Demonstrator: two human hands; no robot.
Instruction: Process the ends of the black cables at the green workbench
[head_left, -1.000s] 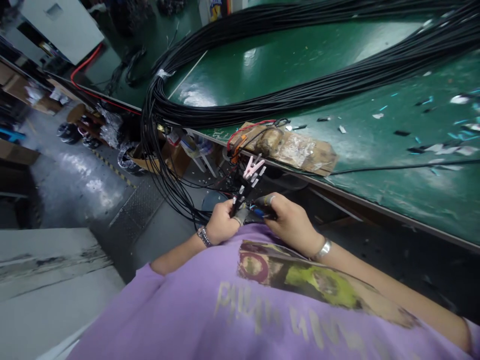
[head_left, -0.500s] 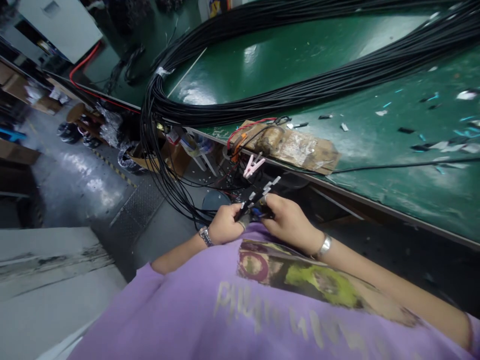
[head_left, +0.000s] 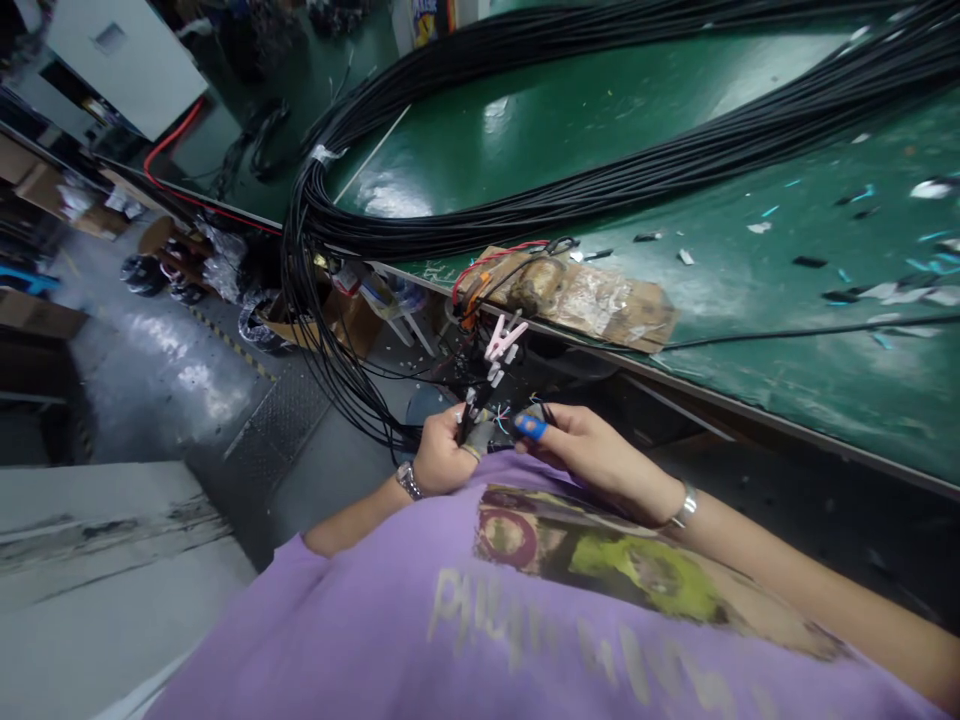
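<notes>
My left hand (head_left: pixel 441 450), with a watch at its wrist, is closed around black cables. Their ends (head_left: pixel 471 402), several with white tips, stick out above the fist. Thin coloured wires (head_left: pixel 501 416) fan out beside it, between the two hands. My right hand (head_left: pixel 592 445) pinches a cable end just to the right, largely hidden by the fingers; a few fine wires (head_left: pixel 535 400) show over the fingertips. Blue tape (head_left: pixel 530 427) wraps its thumb. Just beyond the hands, a pink clip (head_left: pixel 505 342) hangs at the bench edge.
A large coil of black cable (head_left: pixel 480 222) lies on the green bench (head_left: pixel 750 370), its strands hanging over the left edge. By the clip lies a taped cardboard piece (head_left: pixel 600 300) with red and orange wires. Black, white and blue scraps (head_left: pixel 870 292) litter the bench's right side.
My right hand has moved slightly right, away from the left, and turned so its blue-taped thumb shows. The white-tipped ends now stand more upright in my left hand, and coloured wires have come into view.
</notes>
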